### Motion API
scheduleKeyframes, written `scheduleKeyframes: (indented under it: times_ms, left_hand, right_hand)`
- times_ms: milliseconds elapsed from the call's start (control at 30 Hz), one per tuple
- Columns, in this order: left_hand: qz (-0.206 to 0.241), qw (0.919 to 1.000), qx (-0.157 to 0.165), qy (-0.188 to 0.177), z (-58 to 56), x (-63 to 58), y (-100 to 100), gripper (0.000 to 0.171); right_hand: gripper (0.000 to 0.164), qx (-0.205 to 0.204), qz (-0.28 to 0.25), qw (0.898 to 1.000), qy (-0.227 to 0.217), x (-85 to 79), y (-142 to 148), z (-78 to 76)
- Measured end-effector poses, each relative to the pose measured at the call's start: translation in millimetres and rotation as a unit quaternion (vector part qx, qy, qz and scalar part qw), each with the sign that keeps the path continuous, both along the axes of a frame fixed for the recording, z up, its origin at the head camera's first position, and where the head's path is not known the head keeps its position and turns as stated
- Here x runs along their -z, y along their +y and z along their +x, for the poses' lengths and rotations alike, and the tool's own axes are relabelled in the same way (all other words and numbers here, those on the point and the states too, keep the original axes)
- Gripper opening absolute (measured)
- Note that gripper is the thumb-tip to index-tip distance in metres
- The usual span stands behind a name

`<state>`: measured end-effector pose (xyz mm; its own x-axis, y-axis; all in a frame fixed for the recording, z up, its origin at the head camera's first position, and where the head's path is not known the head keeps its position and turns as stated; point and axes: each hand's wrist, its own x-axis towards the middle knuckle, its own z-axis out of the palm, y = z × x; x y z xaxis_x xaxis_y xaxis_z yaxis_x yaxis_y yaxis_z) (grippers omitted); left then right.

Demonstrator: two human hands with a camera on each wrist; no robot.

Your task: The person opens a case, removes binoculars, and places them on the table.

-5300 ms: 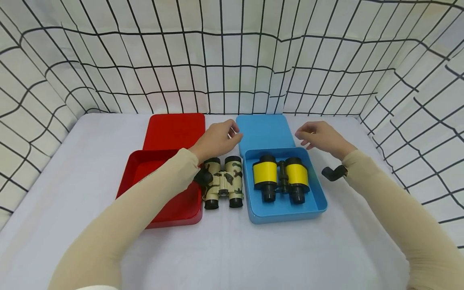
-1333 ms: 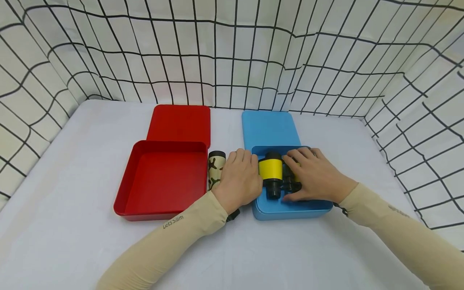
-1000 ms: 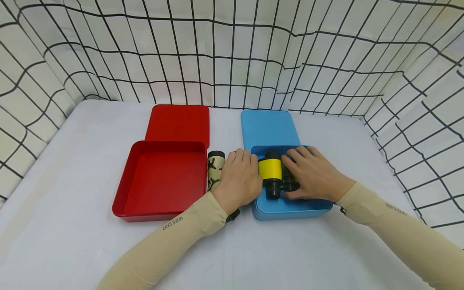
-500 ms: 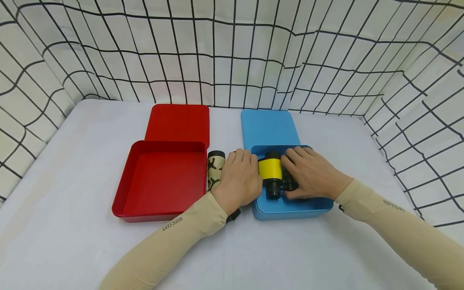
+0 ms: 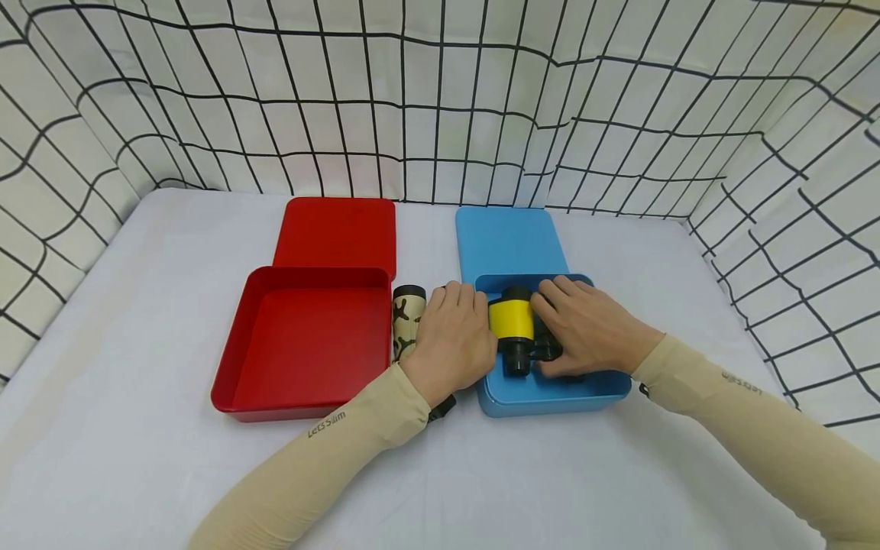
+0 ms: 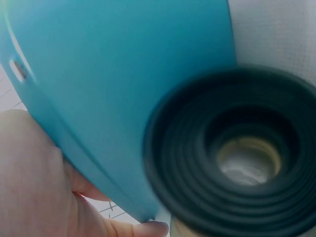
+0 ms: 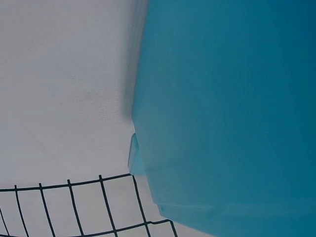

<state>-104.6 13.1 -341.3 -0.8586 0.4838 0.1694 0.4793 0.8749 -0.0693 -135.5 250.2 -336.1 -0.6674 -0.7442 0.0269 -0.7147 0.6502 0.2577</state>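
Camouflage binoculars (image 5: pixel 407 321) lie on the white cloth between the red box (image 5: pixel 309 344) and the blue box (image 5: pixel 557 405). My left hand (image 5: pixel 454 344) grips their right barrel from above, covering most of that half. Close up in the left wrist view is a black eyepiece (image 6: pixel 197 148), next to the blue wall and my fingers. Inside the blue box sit yellow-and-black binoculars (image 5: pixel 512 321). My right hand (image 5: pixel 591 325) holds their right barrel, which its palm and fingers hide. In the right wrist view the blue wall fills most of the picture, and no fingers show.
The red lid (image 5: pixel 337 233) and the blue lid (image 5: pixel 509 237) lie open behind their boxes. A black wire grid (image 5: pixel 419 107) backed with white cloth encloses the back and sides. White cloth (image 5: pixel 426 489) covers the table.
Over five seconds ago both hands hovered behind the boxes; since then they have come down onto the two binoculars. During the last second they have barely moved, and both binoculars stay in place.
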Motion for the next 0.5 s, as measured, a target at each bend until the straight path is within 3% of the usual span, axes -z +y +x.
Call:
scheduleKeyframes:
  times_ms: [500]
  left_hand:
    - [0.005,0.9997,-0.002,-0.023,-0.3,-2.1,-0.9,0.026]
  right_hand:
    - [0.078,0.001,-0.001,1.0,-0.021,-2.6,-2.3,2.1]
